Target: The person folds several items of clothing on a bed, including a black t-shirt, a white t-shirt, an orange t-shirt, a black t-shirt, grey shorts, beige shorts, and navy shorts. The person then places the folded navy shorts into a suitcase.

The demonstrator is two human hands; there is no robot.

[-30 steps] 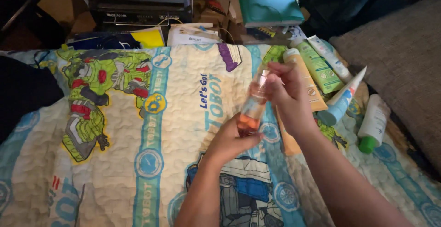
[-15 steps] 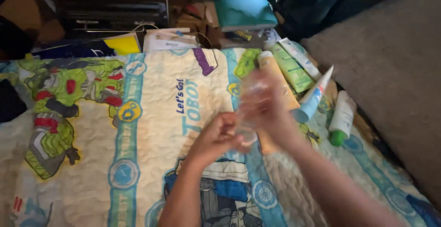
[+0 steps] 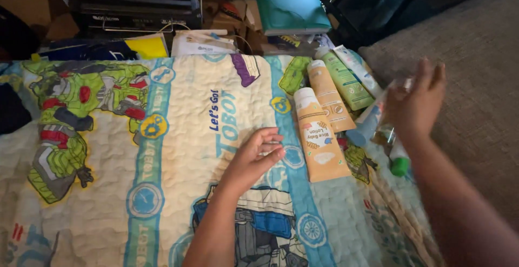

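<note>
The scene was dim and warm-toned, the light falling mostly on the pale middle of the quilt (image 3: pixel 178 137). The top edge and left corners sank into near-black shadow. The right hand (image 3: pixel 416 102) was smeared by motion blur (its fingers indistinct), while the left hand (image 3: pixel 254 159) stayed fairly sharp.

The right hand (image 3: pixel 415 104) holds a clear bottle (image 3: pixel 385 129) over tubes; the left hand (image 3: pixel 253 159) rests loosely curled on the quilt (image 3: pixel 178 153).
</note>
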